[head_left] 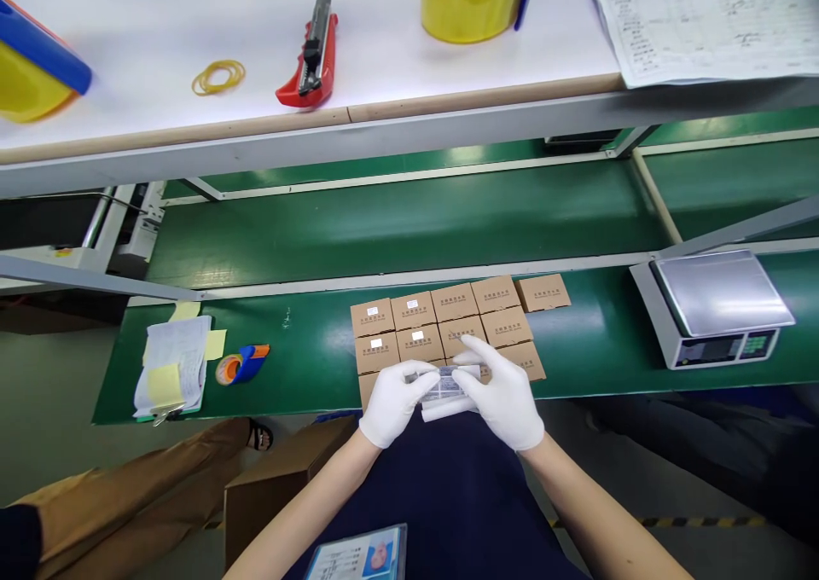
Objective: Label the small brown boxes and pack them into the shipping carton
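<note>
Both my hands wear white gloves and meet at the near edge of the green table. My left hand (393, 401) and my right hand (502, 395) pinch a small sheet of white labels (444, 385) between them, fingers closed on its ends. Just beyond the sheet lies a block of several small brown cardboard boxes (441, 328) packed side by side. Some boxes on the left carry a white sticker (372, 311); those on the right show none. One more box (543, 292) sits a little apart at the right end.
A silver weighing scale (717, 307) stands at the right. A clipboard with yellow notes (172, 367) and a tape dispenser (241, 363) lie at the left. The upper shelf holds a red utility knife (313, 55), rubber bands (218, 77), yellow tape rolls (470, 0) and papers. Another person's leg (128, 486) and a carton (281, 478) are at lower left.
</note>
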Demonstrator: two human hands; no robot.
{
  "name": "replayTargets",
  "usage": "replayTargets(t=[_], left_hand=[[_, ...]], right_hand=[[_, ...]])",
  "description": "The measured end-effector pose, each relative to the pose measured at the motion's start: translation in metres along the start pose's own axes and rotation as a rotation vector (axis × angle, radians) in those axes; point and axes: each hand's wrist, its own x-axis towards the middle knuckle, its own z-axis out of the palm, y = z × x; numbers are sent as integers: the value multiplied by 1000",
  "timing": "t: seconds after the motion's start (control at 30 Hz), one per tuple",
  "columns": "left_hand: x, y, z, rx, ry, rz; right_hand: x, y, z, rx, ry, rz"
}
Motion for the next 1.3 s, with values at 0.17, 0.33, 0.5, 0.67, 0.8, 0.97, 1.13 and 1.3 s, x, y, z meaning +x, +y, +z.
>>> replayTargets(t=[0.17,0.33,0.5,0.67,0.8,0.97,1.13,1.3], left_hand=[[2,2,-5,5,3,-2],[5,8,-7,-91,-55,-90],[13,9,-8,-128,-61,-101],[18,9,-7,-41,-87,-68],[18,12,-8,-77,-154,-106],[22,12,-11,-356,-257,-247],[33,0,-16,-441,-254,-316],[39,-17,-25,-319,-198,-333]], right_hand=[[5,-3,8,-187,104,-333],[7,1,10,-300,116,-523],[4,-4,13,-230,178,-589],[9,-7,29,-122,127,-340],[14,0,37,-116,105,-310],[15,8,42,-125,89,-402],[24,15,38,23,16,-236],[87,56,14,68,131,46]])
